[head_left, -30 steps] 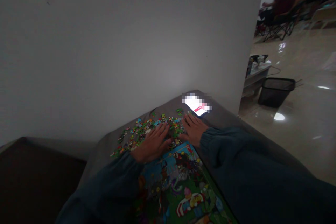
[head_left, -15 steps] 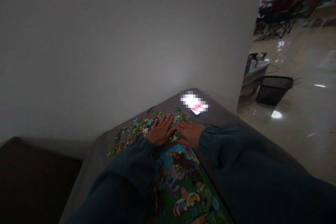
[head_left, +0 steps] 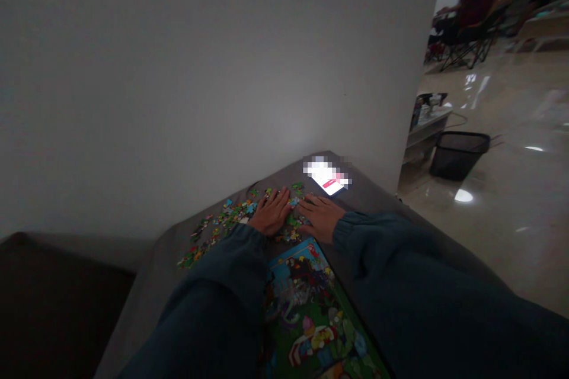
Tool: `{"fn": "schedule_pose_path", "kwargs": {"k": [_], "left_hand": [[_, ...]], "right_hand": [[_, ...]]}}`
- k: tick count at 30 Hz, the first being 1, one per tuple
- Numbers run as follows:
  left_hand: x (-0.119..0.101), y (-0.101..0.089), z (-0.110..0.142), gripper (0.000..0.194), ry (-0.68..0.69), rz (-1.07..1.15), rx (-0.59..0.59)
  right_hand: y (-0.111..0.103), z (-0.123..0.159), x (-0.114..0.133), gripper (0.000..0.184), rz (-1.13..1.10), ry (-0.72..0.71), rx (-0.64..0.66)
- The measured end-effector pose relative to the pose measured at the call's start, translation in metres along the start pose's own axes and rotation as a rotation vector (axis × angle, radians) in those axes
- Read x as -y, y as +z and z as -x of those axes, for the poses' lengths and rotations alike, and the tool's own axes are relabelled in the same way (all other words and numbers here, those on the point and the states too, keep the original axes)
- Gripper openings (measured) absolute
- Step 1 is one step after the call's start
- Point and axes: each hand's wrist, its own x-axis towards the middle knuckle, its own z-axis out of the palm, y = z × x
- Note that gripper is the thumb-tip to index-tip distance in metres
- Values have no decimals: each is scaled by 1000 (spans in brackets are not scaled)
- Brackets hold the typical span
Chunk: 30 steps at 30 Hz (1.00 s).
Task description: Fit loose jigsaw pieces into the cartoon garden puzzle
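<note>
Loose jigsaw puzzle pieces (head_left: 222, 220) in many colours lie spread over a grey cloth-covered surface (head_left: 146, 284). My left hand (head_left: 272, 213) rests flat on some of them, fingers stretched out. Close to its right, my right hand (head_left: 323, 217) lies flat with its fingers apart, at the right edge of the pieces. A few pieces show between the two hands; any under the palms are hidden. Nearer to me is a colourful cartoon-printed puzzle board or box (head_left: 306, 308), partly covered by my left sleeve.
A lit phone (head_left: 326, 176) lies behind my right hand, near the far corner. A pale wall (head_left: 200, 71) rises behind the surface. To the right are a black waste bin (head_left: 460, 155), a low shelf (head_left: 427, 127) and a seated person (head_left: 480, 0).
My right hand has shifted slightly up and left, and its fingers are a little more spread. My left hand has moved slightly up. The view has turned a little.
</note>
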Motion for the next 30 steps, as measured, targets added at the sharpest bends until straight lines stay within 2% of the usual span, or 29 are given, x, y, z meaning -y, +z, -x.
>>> {"fn": "schedule_pose_path", "kwargs": {"k": [4, 6, 9, 13, 16, 19, 23, 27, 30], "left_hand": [[2, -12, 2, 59, -12, -5, -12], [5, -20, 12, 60, -9, -6, -9], [6, -26, 36, 61, 35, -6, 9], [0, -14, 58, 62, 95, 7, 44], [-5, 0, 56, 65, 90, 26, 45], [-5, 4, 48, 67, 73, 40, 33], [11, -6, 52, 67, 34, 41, 30], [38, -14, 74, 73, -68, 26, 47], [49, -10, 89, 75, -100, 15, 73]], "right_hand": [[-8, 4, 1, 45, 5, -27, 25], [-10, 5, 1, 41, 4, -35, 28], [-6, 4, 1, 45, 10, -53, -43], [8, -3, 2, 53, 33, -58, -77], [19, -8, 1, 54, 44, -26, -60], [26, -10, -2, 57, 64, 14, -76], [29, -11, -4, 63, 110, 54, -97], [27, -8, -1, 66, 110, 30, -85], [23, -4, 4, 66, 92, 16, -48]]}}
